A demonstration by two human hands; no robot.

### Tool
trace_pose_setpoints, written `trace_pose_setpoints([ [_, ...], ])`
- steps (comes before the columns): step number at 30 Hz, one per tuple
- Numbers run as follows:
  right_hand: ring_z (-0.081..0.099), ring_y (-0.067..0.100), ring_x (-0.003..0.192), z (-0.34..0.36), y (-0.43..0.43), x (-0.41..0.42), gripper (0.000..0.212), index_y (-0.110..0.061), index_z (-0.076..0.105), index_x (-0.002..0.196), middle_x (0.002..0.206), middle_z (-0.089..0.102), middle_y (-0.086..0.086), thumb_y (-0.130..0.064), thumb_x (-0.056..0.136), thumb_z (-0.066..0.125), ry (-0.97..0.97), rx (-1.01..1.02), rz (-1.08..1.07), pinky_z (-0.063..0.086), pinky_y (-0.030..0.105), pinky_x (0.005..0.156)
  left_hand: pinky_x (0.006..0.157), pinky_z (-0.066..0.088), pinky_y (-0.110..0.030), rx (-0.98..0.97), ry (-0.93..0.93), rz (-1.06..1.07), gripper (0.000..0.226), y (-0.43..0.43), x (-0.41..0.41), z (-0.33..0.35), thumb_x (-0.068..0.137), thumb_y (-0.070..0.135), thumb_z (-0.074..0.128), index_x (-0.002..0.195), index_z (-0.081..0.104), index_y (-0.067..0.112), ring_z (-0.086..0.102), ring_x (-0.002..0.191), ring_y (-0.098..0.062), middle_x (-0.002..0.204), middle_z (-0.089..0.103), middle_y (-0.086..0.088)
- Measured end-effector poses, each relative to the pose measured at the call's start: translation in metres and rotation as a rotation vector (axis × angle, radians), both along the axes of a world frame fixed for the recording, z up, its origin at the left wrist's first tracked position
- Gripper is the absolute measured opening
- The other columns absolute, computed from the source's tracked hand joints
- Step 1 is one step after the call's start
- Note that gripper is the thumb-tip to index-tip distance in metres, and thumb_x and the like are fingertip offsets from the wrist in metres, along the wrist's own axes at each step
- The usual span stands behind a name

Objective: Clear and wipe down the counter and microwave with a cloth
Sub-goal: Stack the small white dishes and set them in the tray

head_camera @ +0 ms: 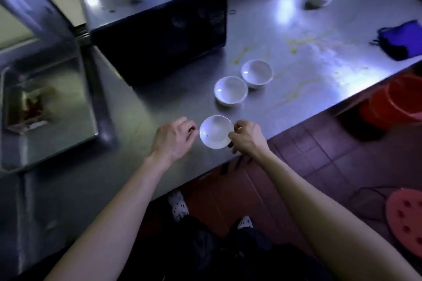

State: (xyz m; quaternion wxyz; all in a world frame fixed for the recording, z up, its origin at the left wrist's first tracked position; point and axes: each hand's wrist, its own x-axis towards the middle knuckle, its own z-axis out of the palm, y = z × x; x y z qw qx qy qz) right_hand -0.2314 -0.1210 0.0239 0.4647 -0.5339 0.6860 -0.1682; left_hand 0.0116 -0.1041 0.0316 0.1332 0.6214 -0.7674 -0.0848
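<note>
Clearing stage, probably: a small white ceramic bowl (215,132) at the near edge of the steel counter (319,29) is pinched by the right hand (245,138), with the left hand (173,138) curled beside it (grip can't be told), so it needs lifting away before the blue cloth (402,39) gets used.

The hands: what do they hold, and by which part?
The right hand pinches the white bowl at its right rim. Whether the left hand touches it is unclear.
</note>
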Motion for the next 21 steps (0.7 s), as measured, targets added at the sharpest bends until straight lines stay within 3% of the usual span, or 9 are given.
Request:
trace_pose_setpoints([
  [3,0.071,0.007,0.058,0.002,0.006,-0.100,0.007,-0.013,0.062,0.085,0.062,0.073,-0.003,-0.015,0.083,0.056,0.070,-0.021,-0.149,0.056,0.025,0.056,0.073,0.058,-0.042,-0.034,-0.098,-0.202,0.020,-0.023,-0.094,-0.001,0.095,0.038,0.072,0.107,0.073,0.022,0.069,0.094,-0.028,0.101,0.069,0.001],
  [8,0.075,0.020,0.053,-0.003,0.000,-0.233,0.020,-0.009,0.060,0.096,0.065,0.076,0.008,-0.013,0.082,0.047,-0.005,0.012,-0.373,0.064,0.043,0.056,0.078,0.058,-0.046,-0.055,-0.138,-0.429,0.027,-0.074,-0.233,-0.005,0.092,0.034,0.071,0.110,0.072,0.014,0.069,0.090,-0.036,0.100,0.069,-0.008],
  [12,0.075,0.024,0.054,-0.010,-0.022,-0.331,0.018,-0.005,0.056,0.101,0.062,0.075,0.010,-0.009,0.088,0.045,-0.057,0.009,-0.543,0.063,0.039,0.054,0.076,0.058,-0.046,-0.061,-0.150,-0.535,0.026,-0.130,-0.340,-0.014,0.089,0.029,0.079,0.108,0.073,0.012,0.070,0.090,-0.038,0.100,0.070,-0.010],
  [15,0.076,0.028,0.056,-0.023,-0.050,-0.410,0.011,-0.005,0.050,0.102,0.064,0.076,0.012,-0.008,0.092,0.045,-0.086,-0.010,-0.647,0.066,0.047,0.060,0.079,0.058,-0.046,-0.047,-0.148,-0.600,0.026,-0.181,-0.428,-0.033,0.090,0.030,0.076,0.110,0.072,0.013,0.069,0.092,-0.037,0.100,0.069,-0.009],
  [21,0.078,0.029,0.061,-0.038,-0.105,-0.573,0.015,-0.005,0.051,0.112,0.074,0.078,0.014,-0.004,0.097,0.051,-0.099,0.011,-0.867,0.067,0.046,0.064,0.082,0.059,-0.051,0.067,-0.131,-0.709,0.029,-0.273,-0.607,-0.057,0.092,0.034,0.068,0.111,0.071,0.013,0.069,0.096,-0.039,0.105,0.069,-0.010],
])
